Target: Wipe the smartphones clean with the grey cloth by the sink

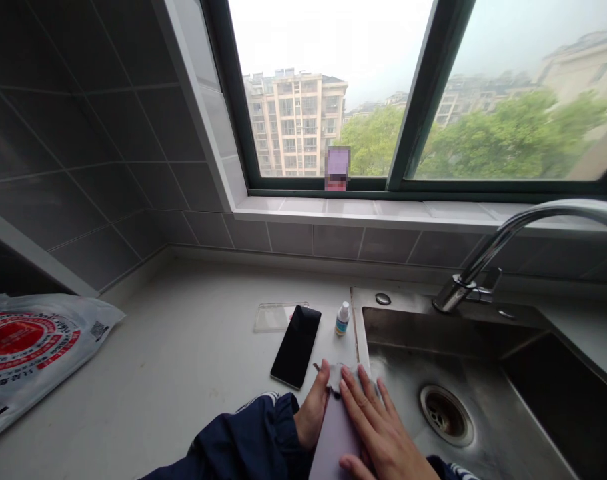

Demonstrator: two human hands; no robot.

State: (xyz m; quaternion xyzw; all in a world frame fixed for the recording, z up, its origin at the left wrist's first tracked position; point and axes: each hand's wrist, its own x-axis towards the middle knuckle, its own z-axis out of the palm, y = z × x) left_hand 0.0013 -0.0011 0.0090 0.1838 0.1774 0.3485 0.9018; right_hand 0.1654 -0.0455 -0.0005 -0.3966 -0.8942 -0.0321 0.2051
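Observation:
My left hand (313, 410) grips the left edge of a flat lilac slab (333, 433), with the thumb along its side. It looks like a phone or tablet, but its lower end is cut off by the frame. Across the slab lies my right hand (378, 420), flat with fingers stretched out. Under those fingertips, at the slab's far end, is a crumpled greyish-white piece (335, 377), perhaps a cloth or wipe. Beyond my left hand a black-screened phone (296, 347) rests on the counter, overlapping a clear phone case (271, 319). A small white-capped bottle (342, 320) stands upright beside it.
A steel sink (398, 360) with a drain (446, 415) lies to the right, under a curved chrome faucet (498, 240). At the left, a printed plastic bag (43, 340) sits on the white counter (183, 340). Behind runs a tiled sill (373, 208) below a window.

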